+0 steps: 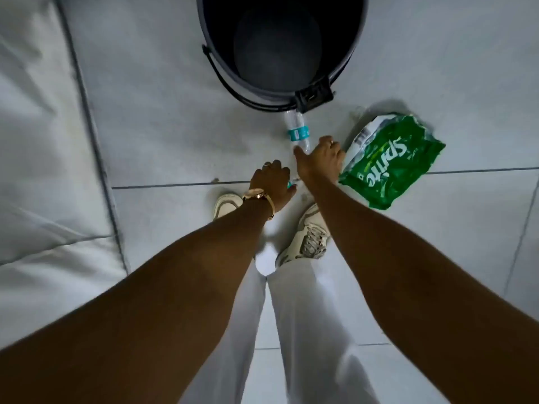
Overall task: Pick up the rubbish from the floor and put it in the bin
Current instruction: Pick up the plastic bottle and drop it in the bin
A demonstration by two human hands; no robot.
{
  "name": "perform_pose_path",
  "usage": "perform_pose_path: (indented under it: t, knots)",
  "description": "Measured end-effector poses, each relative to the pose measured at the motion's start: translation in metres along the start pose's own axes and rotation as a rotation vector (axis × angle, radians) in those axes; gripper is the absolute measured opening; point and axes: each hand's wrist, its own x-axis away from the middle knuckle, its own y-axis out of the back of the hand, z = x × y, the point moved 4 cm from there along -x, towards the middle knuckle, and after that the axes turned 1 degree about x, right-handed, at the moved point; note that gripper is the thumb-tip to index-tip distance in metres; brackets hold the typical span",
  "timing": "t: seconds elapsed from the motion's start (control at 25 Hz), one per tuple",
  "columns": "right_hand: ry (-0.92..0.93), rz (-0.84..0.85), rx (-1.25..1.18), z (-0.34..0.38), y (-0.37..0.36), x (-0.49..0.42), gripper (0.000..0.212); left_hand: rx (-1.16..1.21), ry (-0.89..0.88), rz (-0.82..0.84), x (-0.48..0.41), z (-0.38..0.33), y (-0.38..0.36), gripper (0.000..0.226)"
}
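A white cushion [38, 158] fills the left edge, lying beside the pale tiled floor [163, 118]. The left hand [272, 185], with a gold watch [258, 198] on its wrist, reaches down near the toes of the left shoe [226, 204]; its fingers curl around something small with a teal bit showing at the fingertips, though what it is stays too hidden to name, so I cannot tell how firm that grip is. Above, the dark bin [281, 48] stands open and upright on the floor, its handle hanging down the near side. A clear bottle [297, 131] with a teal label lies on the floor, its far end touching the bin's base and its near end under the right hand [320, 158]. That hand is closed over the bottle's near end, thumb on the left side, fingers folded down on the right. The right shoe [309, 234] sits below it. Just right of the hand a green Sprite wrap [392, 158] lies crumpled on the floor, near the bin but apart from it
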Motion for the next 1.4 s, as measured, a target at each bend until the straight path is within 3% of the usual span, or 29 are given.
perform_pose_path:
  t: [0.2, 0.36, 0.6, 0.72, 0.84, 0.92, 1.0, 1.08, 1.28, 1.4]
  knots:
    - [-0.092, 0.022, 0.106, -0.004, -0.043, -0.073, 0.089, -0.062, -0.009, 0.034, -0.050, -0.008, -0.058, 0.082]
    - [0.002, -0.084, 0.117, -0.001, -0.044, -0.077, 0.070, -0.105, -0.013, -0.011, -0.053, -0.009, -0.060, 0.071]
    - [0.048, 0.033, -0.008, -0.020, -0.002, -0.023, 0.060, 0.035, 0.091, -0.076, 0.022, 0.018, 0.022, 0.060]
    - [0.059, 0.123, -0.061, -0.021, 0.014, 0.008, 0.070, 0.328, 0.124, -0.287, 0.065, 0.026, 0.094, 0.063]
    - [-0.002, 0.136, -0.110, -0.019, 0.028, 0.035, 0.084, 0.653, -0.016, -0.654, 0.092, 0.021, 0.175, 0.071]
    - [-0.010, 0.115, -0.117, -0.017, 0.035, 0.049, 0.077, 0.780, -0.165, -0.888, 0.089, 0.019, 0.221, 0.064]
    - [0.001, 0.111, -0.136, -0.013, 0.046, 0.062, 0.068, 0.753, -0.246, -0.994, 0.063, 0.020, 0.252, 0.048]
    - [0.028, 0.098, -0.158, -0.006, 0.062, 0.075, 0.063, 0.630, -0.171, -0.865, 0.014, 0.022, 0.263, 0.040]
    - [0.178, -0.141, -0.084, 0.019, 0.131, 0.107, 0.065, 0.139, 0.074, -0.169, -0.078, 0.033, 0.224, 0.055]
    - [0.248, -0.283, -0.094, 0.046, 0.175, 0.113, 0.069, -0.034, 0.060, -0.045, -0.079, 0.034, 0.228, 0.079]
